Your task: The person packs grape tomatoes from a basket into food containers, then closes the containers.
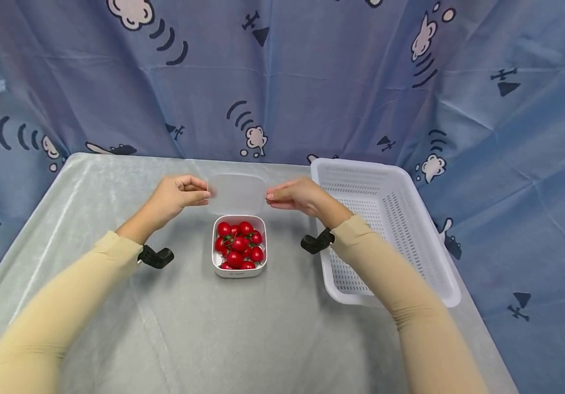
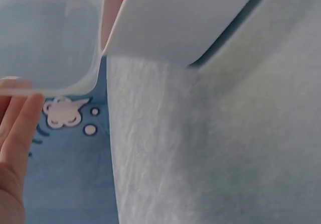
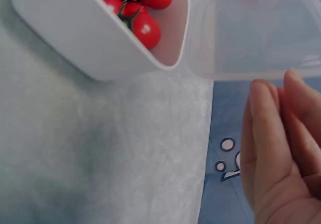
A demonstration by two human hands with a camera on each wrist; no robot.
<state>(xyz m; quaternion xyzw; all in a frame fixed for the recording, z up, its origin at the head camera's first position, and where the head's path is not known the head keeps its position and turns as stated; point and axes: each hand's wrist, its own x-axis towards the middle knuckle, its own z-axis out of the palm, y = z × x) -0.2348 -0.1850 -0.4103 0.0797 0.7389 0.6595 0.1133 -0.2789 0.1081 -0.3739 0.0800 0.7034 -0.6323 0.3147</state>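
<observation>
A translucent plastic lid point(image 1: 237, 195) is held up on edge behind a small white box point(image 1: 239, 273) of red cherry tomatoes point(image 1: 238, 244). My left hand point(image 1: 178, 196) pinches the lid's left edge, while the fingertips of my right hand point(image 1: 303, 197) pinch its right edge. In the right wrist view the thumb and fingers of the right hand point(image 3: 286, 148) meet at the lid's rim point(image 3: 241, 76). The left wrist view shows only part of the left hand point(image 2: 15, 143) along the rim. Several tomatoes have green stems.
To the right stands a white perforated plastic basket point(image 1: 356, 205), with my right forearm crossing over it. A grey cloth covers the table point(image 1: 203, 334). Behind it hangs a blue patterned curtain point(image 1: 302, 98). Each wrist wears a black camera band.
</observation>
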